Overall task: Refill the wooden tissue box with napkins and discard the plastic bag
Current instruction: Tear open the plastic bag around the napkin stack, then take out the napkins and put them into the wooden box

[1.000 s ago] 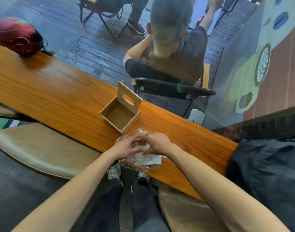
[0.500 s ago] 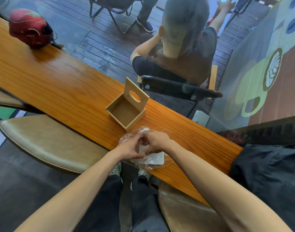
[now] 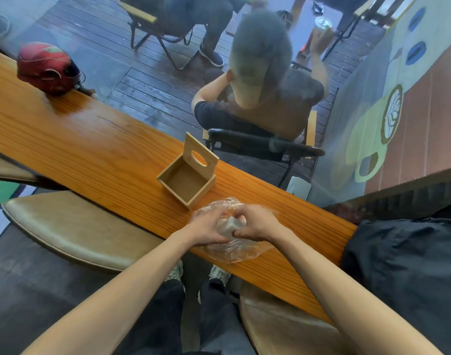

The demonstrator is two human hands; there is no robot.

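The wooden tissue box (image 3: 184,181) stands on the wooden counter (image 3: 91,149) with nothing inside, its slotted lid (image 3: 200,156) tipped upright at the far side. Just in front of it lies a clear plastic bag (image 3: 241,251) holding a white stack of napkins (image 3: 229,225). My left hand (image 3: 206,226) and my right hand (image 3: 256,224) both grip the bag and the napkins through it, fingers meeting over the stack. Most of the stack is hidden by my fingers.
A red helmet (image 3: 46,69) sits far left on the counter. A dark jacket (image 3: 403,265) lies at the counter's right end. Padded stools (image 3: 73,231) stand below. Behind the window glass a person sits on a chair (image 3: 265,146).
Both hands have shifted on the bag, pulling the napkin stack up so its white end shows between my fingers. The camera view moved slightly; the box stayed put.
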